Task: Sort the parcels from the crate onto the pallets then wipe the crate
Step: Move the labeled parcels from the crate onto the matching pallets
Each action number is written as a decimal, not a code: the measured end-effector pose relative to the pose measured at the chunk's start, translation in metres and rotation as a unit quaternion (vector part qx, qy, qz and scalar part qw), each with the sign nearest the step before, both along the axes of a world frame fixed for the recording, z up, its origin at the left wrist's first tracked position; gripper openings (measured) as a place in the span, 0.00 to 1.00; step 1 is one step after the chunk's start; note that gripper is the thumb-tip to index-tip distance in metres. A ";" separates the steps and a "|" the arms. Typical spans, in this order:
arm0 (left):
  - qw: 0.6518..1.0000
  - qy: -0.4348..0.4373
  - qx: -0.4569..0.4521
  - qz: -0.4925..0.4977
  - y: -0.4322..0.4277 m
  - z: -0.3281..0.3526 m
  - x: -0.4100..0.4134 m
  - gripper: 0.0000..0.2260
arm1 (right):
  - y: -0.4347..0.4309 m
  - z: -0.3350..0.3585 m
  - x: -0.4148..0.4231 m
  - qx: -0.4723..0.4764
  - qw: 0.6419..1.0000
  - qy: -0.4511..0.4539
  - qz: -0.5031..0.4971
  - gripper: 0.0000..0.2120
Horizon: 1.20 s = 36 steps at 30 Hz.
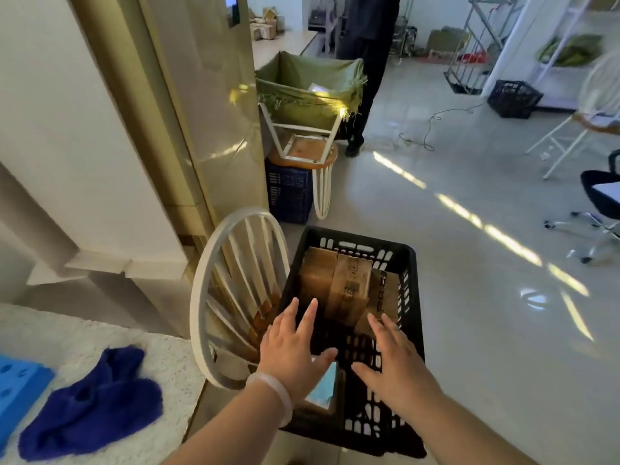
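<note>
Shiny pale floor spreads out past both hands. Right under them sits the black plastic crate with holes in its sides [413,290]. The left hand [292,344] and the right hand [392,350] hover over it, apart, fingers straight and spread, holding nothing.

Just past the fingertips stand the brown cardboard box parcels [349,286], packed side by side. They look stiff and not too heavy (only a guess), so holding one by its two flat sides should work.

Below the left hand lies a small flat parcel with a blue-green label [323,387], partly hidden. The writing on the boxes is too blurry to read.

Far to the left of the left hand lies a soft dark blue cloth [97,397]. Beside it, a light blue block with holes [20,384] is cut off, so I cannot tell if it is a pallet.
</note>
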<state>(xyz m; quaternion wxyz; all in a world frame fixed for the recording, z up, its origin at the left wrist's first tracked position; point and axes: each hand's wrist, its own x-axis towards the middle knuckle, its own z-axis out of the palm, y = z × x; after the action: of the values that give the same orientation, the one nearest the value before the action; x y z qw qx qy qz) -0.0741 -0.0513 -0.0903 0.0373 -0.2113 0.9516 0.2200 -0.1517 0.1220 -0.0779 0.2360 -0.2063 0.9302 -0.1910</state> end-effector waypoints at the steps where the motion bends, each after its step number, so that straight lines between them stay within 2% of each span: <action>1: 1.000 -0.004 0.007 -0.005 -0.007 -0.004 -0.013 0.37 | -0.005 -0.003 -0.007 0.002 1.000 -0.006 -0.013 0.42; 10: 0.991 -0.085 0.078 -0.065 -0.021 -0.040 -0.104 0.35 | -0.022 -0.042 -0.075 0.007 0.995 -0.062 -0.083 0.42; 15: 0.983 -0.118 0.128 -0.053 -0.024 -0.064 -0.152 0.34 | -0.037 -0.070 -0.125 -0.017 0.992 -0.097 -0.083 0.41; 20: 0.978 -0.140 0.155 0.001 -0.022 -0.094 -0.188 0.33 | -0.056 -0.095 -0.177 -0.062 0.984 -0.138 -0.092 0.39; 25: 0.968 -0.151 0.197 0.034 -0.020 -0.124 -0.218 0.33 | -0.069 -0.128 -0.217 -0.057 0.968 -0.212 -0.124 0.38; 29: 0.965 -0.148 0.199 0.079 -0.013 -0.141 -0.225 0.32 | -0.075 -0.145 -0.227 -0.089 0.936 -0.295 -0.169 0.38; 31: 0.951 -0.149 0.243 0.123 -0.014 -0.146 -0.227 0.32 | -0.075 -0.149 -0.228 -0.109 0.921 -0.323 -0.189 0.38; 33: 0.937 -0.143 0.279 0.154 -0.015 -0.147 -0.228 0.32 | -0.074 -0.152 -0.226 -0.119 0.912 -0.330 -0.213 0.38; 36: 0.935 -0.144 0.272 0.177 -0.013 -0.142 -0.225 0.32 | -0.066 -0.150 -0.221 -0.130 0.903 -0.332 -0.238 0.36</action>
<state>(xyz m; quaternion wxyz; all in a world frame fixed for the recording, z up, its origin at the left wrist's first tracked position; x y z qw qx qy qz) -0.2987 -0.0647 -0.2321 0.1907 -0.3874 0.7871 0.4405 -0.3726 0.0559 -0.2275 0.4498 0.0680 0.7862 -0.4182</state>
